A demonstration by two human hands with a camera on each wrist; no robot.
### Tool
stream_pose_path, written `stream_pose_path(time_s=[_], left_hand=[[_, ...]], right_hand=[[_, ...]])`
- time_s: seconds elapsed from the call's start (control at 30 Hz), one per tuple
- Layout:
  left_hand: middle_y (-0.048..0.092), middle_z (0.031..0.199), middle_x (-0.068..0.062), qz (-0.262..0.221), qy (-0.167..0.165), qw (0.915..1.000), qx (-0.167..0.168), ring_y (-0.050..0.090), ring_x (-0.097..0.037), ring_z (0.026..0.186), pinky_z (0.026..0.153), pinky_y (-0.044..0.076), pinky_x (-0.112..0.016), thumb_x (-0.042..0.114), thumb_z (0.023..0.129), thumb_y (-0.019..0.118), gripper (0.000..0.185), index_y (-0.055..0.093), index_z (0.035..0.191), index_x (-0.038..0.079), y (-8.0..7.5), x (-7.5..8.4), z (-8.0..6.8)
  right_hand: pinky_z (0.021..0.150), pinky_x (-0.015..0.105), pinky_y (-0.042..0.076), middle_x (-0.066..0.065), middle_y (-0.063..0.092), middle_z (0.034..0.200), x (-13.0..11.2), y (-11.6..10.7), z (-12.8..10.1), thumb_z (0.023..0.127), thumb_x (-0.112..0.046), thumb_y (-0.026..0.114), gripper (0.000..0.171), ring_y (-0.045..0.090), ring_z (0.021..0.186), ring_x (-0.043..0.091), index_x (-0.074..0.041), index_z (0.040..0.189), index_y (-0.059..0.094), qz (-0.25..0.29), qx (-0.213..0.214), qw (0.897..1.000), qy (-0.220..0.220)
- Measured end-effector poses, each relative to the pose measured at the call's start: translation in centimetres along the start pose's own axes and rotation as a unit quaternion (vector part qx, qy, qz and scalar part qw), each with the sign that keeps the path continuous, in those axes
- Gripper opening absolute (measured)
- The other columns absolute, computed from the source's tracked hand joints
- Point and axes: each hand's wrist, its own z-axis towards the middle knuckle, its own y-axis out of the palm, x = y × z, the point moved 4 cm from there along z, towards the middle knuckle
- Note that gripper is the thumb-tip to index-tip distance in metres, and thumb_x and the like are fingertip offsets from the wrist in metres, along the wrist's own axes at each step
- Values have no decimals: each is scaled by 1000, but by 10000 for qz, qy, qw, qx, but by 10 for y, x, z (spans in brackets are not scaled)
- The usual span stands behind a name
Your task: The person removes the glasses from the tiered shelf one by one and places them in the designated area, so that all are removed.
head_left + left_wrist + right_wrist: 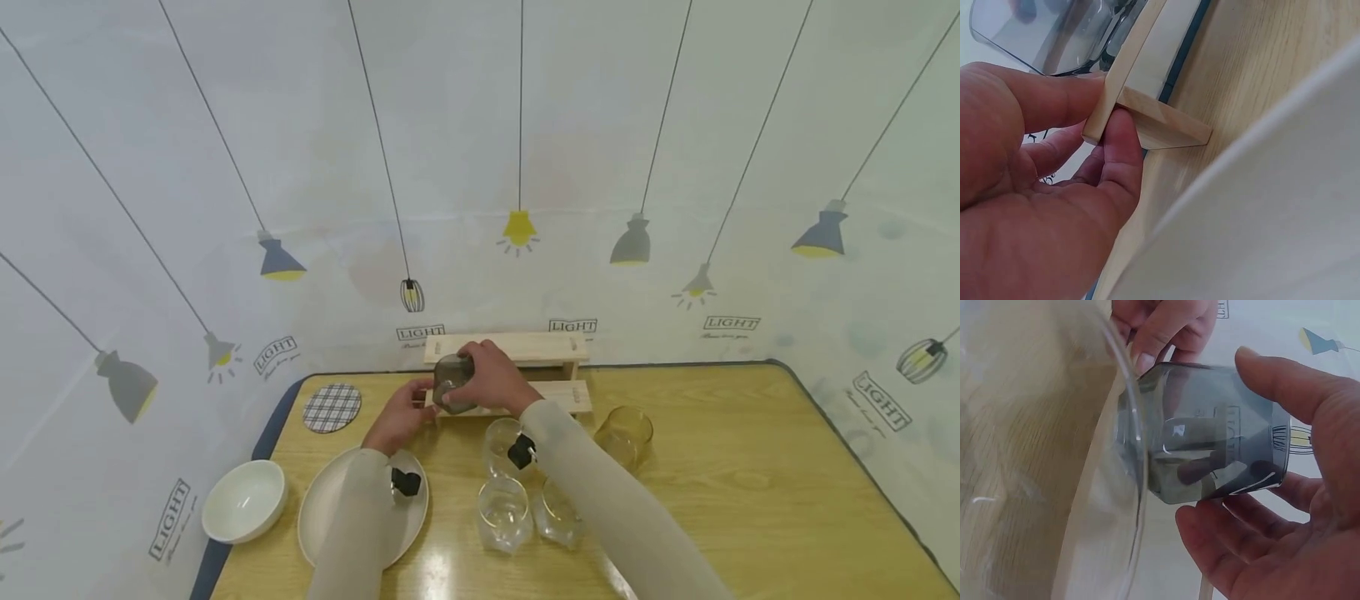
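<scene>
Up front, right hand [491, 379] curled round smooth smoky-grey glass [452, 382], left hand [401, 415] pinching pale wooden rack [551, 392] end.

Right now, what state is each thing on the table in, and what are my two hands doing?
Grey glass: off the table, gripped.
Right hand: grips the grey glass.
Left hand: pinches the wooden rack's end.
Wooden rack: standing.
Amber glass: lying tilted.
White bowl: upright, empty.

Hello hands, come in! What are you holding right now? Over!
Right hand grips smoky grey glass cup, at the lower shelf. Left hand pinches light wooden two-tier rack at its end. Clear glasses sit under right arm.
</scene>
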Motion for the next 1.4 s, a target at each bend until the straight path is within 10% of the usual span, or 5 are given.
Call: stream_pose_path(time_s=[0.5,0.73,1.4], left_hand=[[56,149,-19,-84,122,9999,-19,53,-39,137,115,46,-56,11,100,69,47,58,147,12,2,1,-4],[56,148,-19,-52,113,9999,-22,54,-39,136,114,47,-55,12,101,69,48,57,148,13,3,-4,-6],[57,147,-20,38,180,9998,-25,55,-37,135,115,47,-54,13,103,66,50,54,152,11,4,-1,-2]], right_hand=[[93,46,58,10,68,130,0,-23,-30,78,-40,94,70,65,116,29,-20,135,59,1106,91,9938,-111],[102,52,56,1,66,135,7,-40,-63,78,-45,94,71,62,131,31,-26,137,60,1100,254,9925,-476],[80,32,64,11,68,133,36,-94,-171,81,-29,93,73,70,107,29,-20,146,59,1522,1236,9776,-759]])
